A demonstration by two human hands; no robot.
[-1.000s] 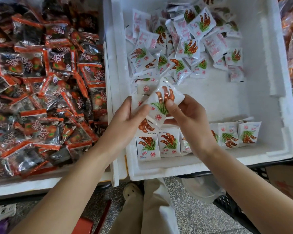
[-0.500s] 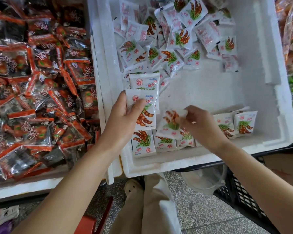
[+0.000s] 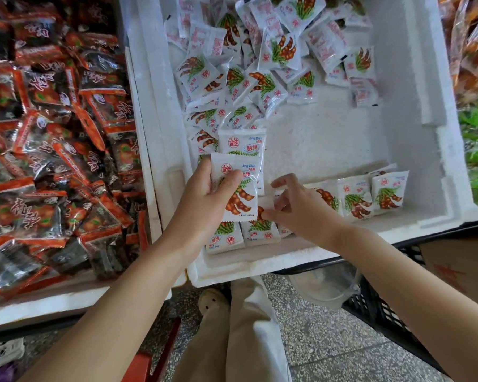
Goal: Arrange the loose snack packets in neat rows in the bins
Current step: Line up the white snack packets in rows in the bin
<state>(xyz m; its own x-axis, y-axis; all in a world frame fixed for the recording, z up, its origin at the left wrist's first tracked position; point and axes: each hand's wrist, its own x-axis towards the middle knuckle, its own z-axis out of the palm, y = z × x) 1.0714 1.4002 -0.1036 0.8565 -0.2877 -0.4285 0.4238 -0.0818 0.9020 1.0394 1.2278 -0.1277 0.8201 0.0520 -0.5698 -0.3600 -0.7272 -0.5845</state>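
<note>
- Speckled stone floor (image 3: 329,340) along the bottom; white foam bin (image 3: 260,268) at centre, second bin (image 3: 53,301) of red-and-black packets (image 3: 53,133) at left.
- Loose white packets (image 3: 260,64) heaped at upper centre; neat row (image 3: 356,197) standing along the white bin's lower wall.
- Left hand (image 3: 204,205) gripping a stack of white packets (image 3: 240,188), thumb across the front, just above the row.
- Right hand (image 3: 295,208) loosely spread, fingertips (image 3: 264,215) touching the row, pinching nothing.
- Half a second ago, pinching one packet above that row; now released there.

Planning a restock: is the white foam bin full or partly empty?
Partly empty: the bin shows bare floor between the loose pile and the front row.
</note>
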